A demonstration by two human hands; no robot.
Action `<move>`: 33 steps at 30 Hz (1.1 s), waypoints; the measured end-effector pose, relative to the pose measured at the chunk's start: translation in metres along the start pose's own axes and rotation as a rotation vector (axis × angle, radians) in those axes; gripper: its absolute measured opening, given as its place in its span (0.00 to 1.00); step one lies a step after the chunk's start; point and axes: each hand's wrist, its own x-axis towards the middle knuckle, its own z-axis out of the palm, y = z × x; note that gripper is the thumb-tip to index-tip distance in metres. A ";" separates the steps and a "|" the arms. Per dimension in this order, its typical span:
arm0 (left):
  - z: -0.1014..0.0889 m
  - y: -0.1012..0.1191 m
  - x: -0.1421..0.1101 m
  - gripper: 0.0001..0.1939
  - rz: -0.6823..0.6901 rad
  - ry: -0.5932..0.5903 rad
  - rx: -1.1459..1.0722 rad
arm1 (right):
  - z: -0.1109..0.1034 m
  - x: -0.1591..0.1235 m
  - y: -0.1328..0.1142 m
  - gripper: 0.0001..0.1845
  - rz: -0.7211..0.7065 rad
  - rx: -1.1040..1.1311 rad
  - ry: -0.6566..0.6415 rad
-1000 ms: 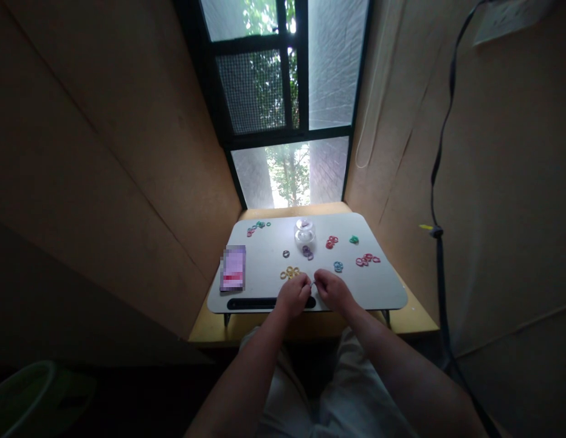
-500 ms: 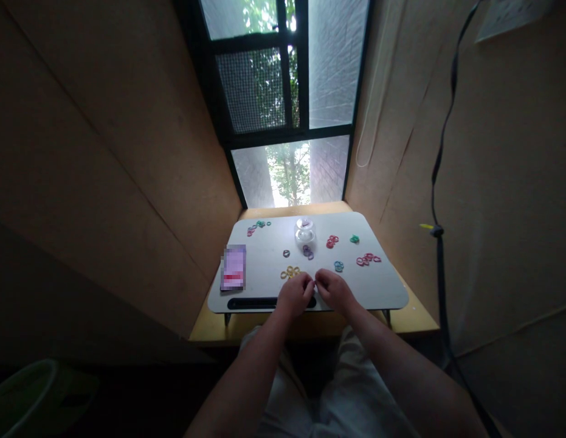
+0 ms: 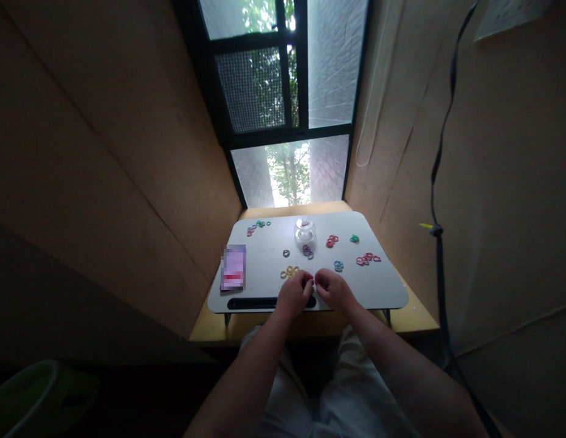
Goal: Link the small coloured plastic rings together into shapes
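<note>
My left hand (image 3: 295, 291) and my right hand (image 3: 332, 289) meet fingertip to fingertip over the front of the white table (image 3: 264, 261). Both are closed in a pinch; a tiny reddish bit shows between them, too small to name. Just beyond my left hand lie several yellow rings (image 3: 290, 271). Blue rings (image 3: 338, 266) are grouped past my right hand. Farther back sit purple rings (image 3: 307, 251), a dark ring cluster (image 3: 286, 253), red rings (image 3: 332, 241), green rings (image 3: 354, 238) and pinkish-red rings (image 3: 368, 260).
A clear plastic container (image 3: 305, 233) stands at the back middle. On the left lies a phone-like purple item (image 3: 233, 267), its face blurred. Mixed green and pink rings (image 3: 259, 225) lie back left. A black slot (image 3: 250, 303) runs along the front edge. A cord (image 3: 440, 267) hangs at right.
My hands stay in nearly the same place, with only a slight shift of the fingers. The ring groups and the container have not moved.
</note>
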 end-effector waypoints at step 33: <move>-0.001 -0.001 0.001 0.08 0.020 0.005 -0.021 | 0.001 0.001 0.001 0.06 0.076 0.031 0.065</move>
